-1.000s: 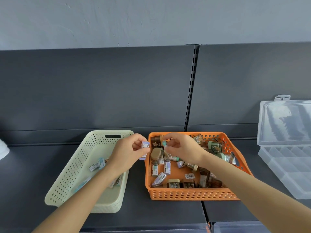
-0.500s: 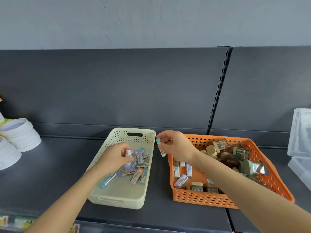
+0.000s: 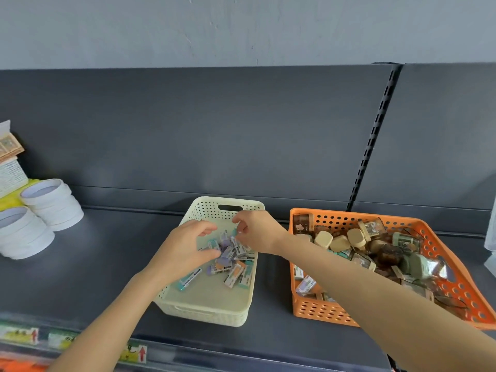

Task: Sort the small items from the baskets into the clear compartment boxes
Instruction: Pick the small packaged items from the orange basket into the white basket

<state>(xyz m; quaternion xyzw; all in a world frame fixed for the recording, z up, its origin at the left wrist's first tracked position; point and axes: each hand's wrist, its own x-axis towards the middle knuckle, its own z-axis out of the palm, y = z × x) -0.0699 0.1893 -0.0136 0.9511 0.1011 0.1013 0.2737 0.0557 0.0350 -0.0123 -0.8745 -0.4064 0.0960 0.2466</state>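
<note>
White rolls (image 3: pixel 51 208) stacked at left end of shelf (image 3: pixel 107 264), out of the way. Cream basket (image 3: pixel 204 312) mid-shelf holds eraser pile (image 3: pixel 230 267). Left hand (image 3: pixel 188 245) arches over it, can't tell if gripping. Right hand (image 3: pixel 257 232) pinches teal-tipped eraser (image 3: pixel 235 233) above the pile. Likely pre-sorting; next needs a release here. Orange basket (image 3: pixel 316 310) right, cluttered. Clear box (image 3: pixel 491 237) is a sliver at right edge, and the orange basket stands between.
</note>
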